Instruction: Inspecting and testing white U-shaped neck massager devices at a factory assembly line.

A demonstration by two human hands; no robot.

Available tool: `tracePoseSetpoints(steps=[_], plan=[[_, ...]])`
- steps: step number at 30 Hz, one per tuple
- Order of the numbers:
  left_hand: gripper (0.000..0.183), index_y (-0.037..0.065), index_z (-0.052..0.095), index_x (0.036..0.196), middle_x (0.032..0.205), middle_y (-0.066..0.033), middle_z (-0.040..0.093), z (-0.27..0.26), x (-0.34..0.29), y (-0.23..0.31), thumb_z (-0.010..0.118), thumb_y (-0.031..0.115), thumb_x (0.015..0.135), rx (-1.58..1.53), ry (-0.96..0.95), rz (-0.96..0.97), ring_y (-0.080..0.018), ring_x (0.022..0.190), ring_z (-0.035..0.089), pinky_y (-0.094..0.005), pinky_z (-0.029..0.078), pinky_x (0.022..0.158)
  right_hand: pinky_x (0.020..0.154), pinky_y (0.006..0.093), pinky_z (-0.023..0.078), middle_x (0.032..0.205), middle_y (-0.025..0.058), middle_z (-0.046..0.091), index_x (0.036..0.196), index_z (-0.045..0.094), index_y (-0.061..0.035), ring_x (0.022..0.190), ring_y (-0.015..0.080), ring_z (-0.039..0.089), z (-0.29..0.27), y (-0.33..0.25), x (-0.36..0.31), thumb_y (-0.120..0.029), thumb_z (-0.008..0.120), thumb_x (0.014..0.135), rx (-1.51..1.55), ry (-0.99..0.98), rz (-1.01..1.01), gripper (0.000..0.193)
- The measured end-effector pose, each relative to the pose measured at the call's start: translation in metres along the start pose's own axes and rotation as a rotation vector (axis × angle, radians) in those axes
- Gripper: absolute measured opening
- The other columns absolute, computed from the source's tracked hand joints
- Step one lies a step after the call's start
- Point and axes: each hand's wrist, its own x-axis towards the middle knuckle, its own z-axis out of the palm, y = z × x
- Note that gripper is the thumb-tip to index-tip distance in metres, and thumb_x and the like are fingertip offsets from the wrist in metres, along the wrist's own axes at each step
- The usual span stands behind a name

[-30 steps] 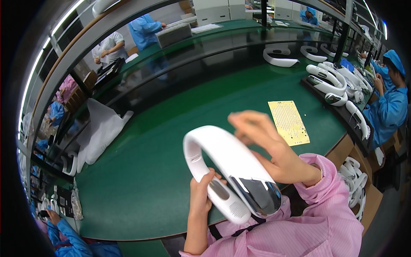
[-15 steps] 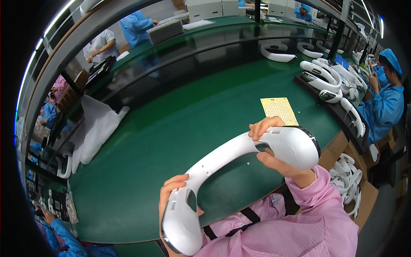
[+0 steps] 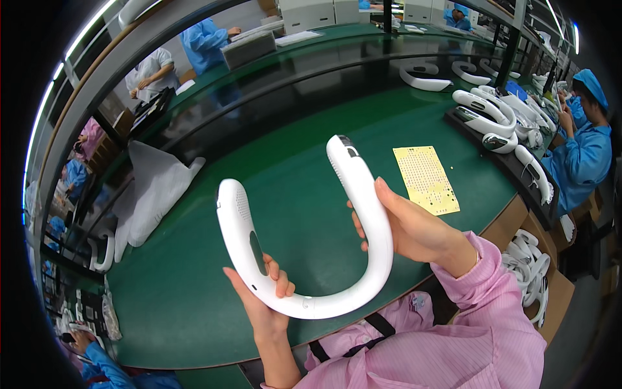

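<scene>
A white U-shaped neck fan is held up over the green bench, its two ends pointing away from me and its bend toward me. My left hand grips the left arm near the bend, with the thumb outside and fingers wrapped round the inner side. Around the right arm closes my right hand, thumb along the outer side, fingertips showing inside the U. Perforated grilles and dark glossy parts show near the ends. To the right of the fan lies a yellow perforated sheet on the bench.
The green bench spreads around my hands. White foam wrap lies at left. More neck fans fill a black tray at right, near a co-worker in blue. A cardboard box of white parts stands at lower right.
The neck fan has been turned round: its ends pointed toward me and right, now they point away. Both hands have shifted their grip along it, uncovering the yellow sheet.
</scene>
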Motion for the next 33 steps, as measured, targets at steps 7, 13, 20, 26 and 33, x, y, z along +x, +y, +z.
tracePoseSetpoints(steps=[7, 13, 20, 26, 33], plan=[[0.058, 0.002, 0.044, 0.096, 0.071, -0.0037, 0.045, -0.004, 0.003, -0.005, 0.032, 0.059, 0.090, -0.107, 0.165, -0.080, -0.0117, 0.046, 0.038, -0.0243, 0.034, 0.041, 0.071, 0.0308, 0.050, 0.085, 0.0033, 0.055, 0.110, 0.050, -0.0057, 0.076, 0.0118, 0.055, 0.002, 0.003, 0.006, -0.046, 0.024, 0.096, 0.053, 0.023, 0.059, 0.050], [0.055, 0.001, 0.044, 0.104, 0.081, -0.0041, 0.046, -0.012, -0.002, 0.002, 0.039, 0.053, 0.090, -0.365, 0.110, -0.148, -0.0123, 0.056, 0.043, -0.0254, 0.043, 0.052, 0.069, 0.0297, 0.050, 0.083, 0.0040, 0.054, 0.109, 0.048, -0.0032, 0.073, 0.0121, 0.054, -0.003, 0.012, 0.013, -0.033, 0.046, 0.092, 0.033, 0.028, 0.039, 0.035], [0.056, 0.004, 0.040, 0.124, 0.104, -0.0056, 0.052, 0.006, 0.000, 0.001, 0.045, 0.049, 0.089, -0.119, 0.169, 0.068, -0.0179, 0.085, 0.052, -0.0364, 0.044, 0.086, 0.067, 0.0275, 0.047, 0.085, 0.0046, 0.050, 0.105, 0.043, -0.0024, 0.075, 0.0124, 0.052, -0.001, 0.036, 0.020, -0.008, 0.064, 0.079, 0.164, 0.103, -0.090, 0.035], [0.047, 0.008, 0.034, 0.129, 0.094, -0.0072, 0.051, 0.013, 0.009, -0.038, 0.055, 0.015, 0.087, 0.163, 0.315, 0.336, -0.0162, 0.072, 0.057, -0.0348, 0.051, 0.069, 0.093, 0.0401, 0.040, 0.117, 0.0138, 0.047, 0.117, 0.040, -0.0008, 0.106, 0.0253, 0.051, 0.022, 0.091, 0.027, 0.002, 0.056, 0.080, 0.425, -0.133, -0.323, 0.040], [0.046, -0.005, 0.043, 0.119, 0.074, -0.0038, 0.048, 0.008, 0.021, 0.019, 0.057, -0.001, 0.075, 0.301, 0.210, 0.227, -0.0083, 0.044, 0.045, -0.0216, 0.037, 0.038, 0.091, 0.0520, 0.044, 0.133, 0.0223, 0.038, 0.133, 0.033, 0.0036, 0.120, 0.0341, 0.043, -0.029, 0.042, 0.032, -0.037, 0.036, 0.093, 0.351, -0.628, 0.497, 0.057]])
